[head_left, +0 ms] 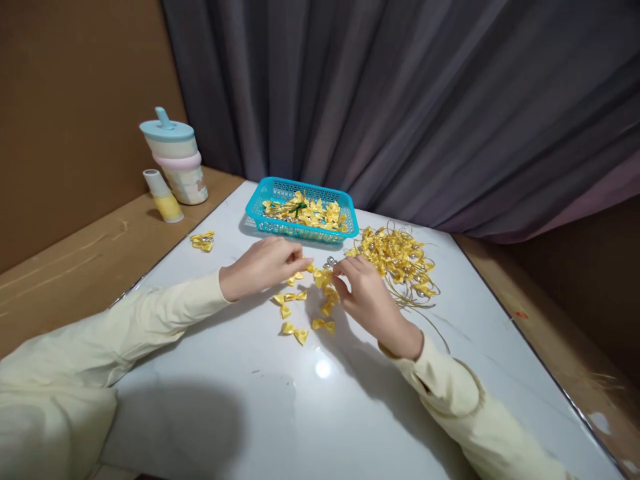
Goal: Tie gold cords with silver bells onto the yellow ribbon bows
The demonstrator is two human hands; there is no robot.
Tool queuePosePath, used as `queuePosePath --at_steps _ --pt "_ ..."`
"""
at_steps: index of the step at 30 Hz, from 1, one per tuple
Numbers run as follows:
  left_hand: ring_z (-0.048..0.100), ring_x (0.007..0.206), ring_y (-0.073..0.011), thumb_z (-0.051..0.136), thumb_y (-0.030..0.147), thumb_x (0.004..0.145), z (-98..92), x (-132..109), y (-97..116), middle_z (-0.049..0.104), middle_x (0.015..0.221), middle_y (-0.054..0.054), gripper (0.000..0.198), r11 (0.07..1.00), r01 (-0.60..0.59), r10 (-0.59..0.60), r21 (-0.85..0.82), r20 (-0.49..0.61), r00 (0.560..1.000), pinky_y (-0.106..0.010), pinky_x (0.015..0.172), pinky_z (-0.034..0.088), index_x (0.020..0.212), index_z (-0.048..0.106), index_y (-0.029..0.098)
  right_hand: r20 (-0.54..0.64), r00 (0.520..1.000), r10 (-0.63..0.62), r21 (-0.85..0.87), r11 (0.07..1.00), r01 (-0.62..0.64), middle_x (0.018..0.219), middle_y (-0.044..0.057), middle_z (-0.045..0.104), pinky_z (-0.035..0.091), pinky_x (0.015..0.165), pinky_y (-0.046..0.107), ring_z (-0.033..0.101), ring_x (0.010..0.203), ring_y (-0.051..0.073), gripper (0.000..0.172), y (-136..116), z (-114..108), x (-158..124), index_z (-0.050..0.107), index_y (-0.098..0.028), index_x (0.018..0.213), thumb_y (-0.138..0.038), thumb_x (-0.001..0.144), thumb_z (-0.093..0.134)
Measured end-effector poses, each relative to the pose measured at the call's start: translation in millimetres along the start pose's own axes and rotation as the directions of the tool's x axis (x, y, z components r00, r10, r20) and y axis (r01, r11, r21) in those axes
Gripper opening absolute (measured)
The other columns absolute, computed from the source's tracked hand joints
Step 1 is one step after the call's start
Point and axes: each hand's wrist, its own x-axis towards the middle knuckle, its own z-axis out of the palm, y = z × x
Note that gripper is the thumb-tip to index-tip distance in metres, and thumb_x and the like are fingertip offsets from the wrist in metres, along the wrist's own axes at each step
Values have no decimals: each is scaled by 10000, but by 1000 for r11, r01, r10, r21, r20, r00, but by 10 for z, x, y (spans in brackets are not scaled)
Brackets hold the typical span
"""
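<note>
My left hand (265, 265) and my right hand (365, 297) meet over the middle of a glossy white table (310, 407). Both have their fingers pinched together on one small yellow ribbon bow (323, 276) with a bit of silver metal at its top. Several more yellow bows (295, 331) lie scattered on the table just below my fingers. A pile of yellow bows with gold loops (400, 260) lies right behind my right hand. A turquoise plastic basket (350, 217) holding more bows stands behind my left hand.
A pastel lidded cup (177, 160) and a small yellow bottle (163, 195) stand on the cardboard ledge at the back left. One or two bows (203, 241) lie alone near the table's left edge. A grey curtain hangs behind. Cardboard borders the table on the right.
</note>
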Motion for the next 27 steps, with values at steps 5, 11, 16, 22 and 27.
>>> queuePosePath --at_steps 5,11,16,22,27 --pt "431 515 -113 409 511 876 47 -123 212 526 540 9 487 961 80 -31 -265 183 983 -241 523 303 622 603 142 -118 987 -112 -214 973 85 755 93 568 325 635 332 430 723 223 166 -301 -60 -291 557 -148 764 -87 859 435" --pt "520 661 -124 428 373 888 113 -153 333 580 692 -6 336 630 338 61 -699 479 876 -240 658 417 701 573 135 -102 971 -216 -101 973 206 849 103 609 367 638 342 453 746 222 142 -478 -29 -395 581 -121 914 -97 878 446" --pt "556 706 -130 510 255 829 89 -145 348 603 735 -3 160 602 383 32 -701 501 865 -239 683 434 751 591 141 17 989 -148 374 918 131 881 74 628 458 718 313 542 836 197 81 -359 -300 -360 560 -168 904 -136 878 490" --pt "548 638 -128 477 269 840 96 -157 330 583 660 -3 200 708 360 71 -607 568 820 -238 620 418 760 612 145 51 997 -62 475 880 31 975 74 635 477 757 304 596 887 184 116 -58 -526 -285 574 -188 958 -169 848 545" --pt "569 633 -129 459 243 838 151 -172 309 652 747 -16 169 710 353 141 -610 614 776 -237 582 409 945 561 161 215 962 -170 595 804 9 919 57 637 487 688 268 593 771 145 113 -10 -441 -274 573 -191 950 -162 859 512"
